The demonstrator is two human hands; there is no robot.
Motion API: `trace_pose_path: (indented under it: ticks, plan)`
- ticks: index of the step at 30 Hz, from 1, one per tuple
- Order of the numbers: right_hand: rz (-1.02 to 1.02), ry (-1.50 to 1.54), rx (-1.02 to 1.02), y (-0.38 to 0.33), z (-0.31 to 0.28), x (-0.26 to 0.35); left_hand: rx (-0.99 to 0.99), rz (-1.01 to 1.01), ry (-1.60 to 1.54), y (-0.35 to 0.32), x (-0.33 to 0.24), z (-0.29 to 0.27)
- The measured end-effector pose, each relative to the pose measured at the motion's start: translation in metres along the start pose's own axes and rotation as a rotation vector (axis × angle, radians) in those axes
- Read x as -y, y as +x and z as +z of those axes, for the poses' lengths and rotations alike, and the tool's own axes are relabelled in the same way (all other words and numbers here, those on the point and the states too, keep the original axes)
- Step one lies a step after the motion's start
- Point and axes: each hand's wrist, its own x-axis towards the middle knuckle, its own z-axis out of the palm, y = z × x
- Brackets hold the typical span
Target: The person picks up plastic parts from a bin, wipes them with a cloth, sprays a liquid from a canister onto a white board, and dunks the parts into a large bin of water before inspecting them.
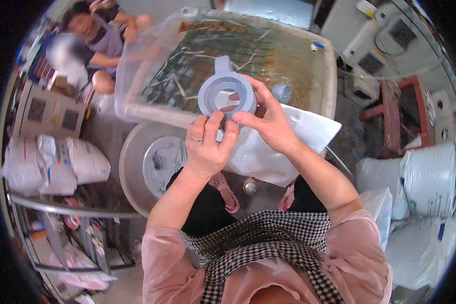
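Note:
A grey-blue plastic ring-shaped part [203, 96] with a short tab at its top is held up in front of me, over the near edge of the water tank. My right hand [268, 117] grips its right side, thumb on the near rim and fingers round behind. The fingers of my left hand [211, 143] are bent against the near edge of the ring. Fingertips show through its opening. What the left fingertips press on is partly hidden. A smaller round bluish piece [281, 92] sits in the tank, just beyond my right hand.
The water tank [331, 76] holds a green net [233, 43] and pale strips. A white foam sheet [309, 126] lies over its near edge. Left stands a round basin [129, 159]; a can [249, 186] stands between my feet. Sacks flank both sides. Another person [106, 55] sits far left.

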Motion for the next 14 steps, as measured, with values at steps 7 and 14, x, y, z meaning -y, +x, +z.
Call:
trace_pose_path:
  ticks: [7, 14]
  plan:
    - [-0.148, 0.372, -0.046, 0.003, -0.065, 0.012, -0.126, -0.428, -0.808, 0.036, -0.019, 0.04]
    - [-0.124, 0.39, 0.08, 0.001, -0.075, 0.005, 0.216, -0.999, -1.645, 0.038, -0.022, 0.053]
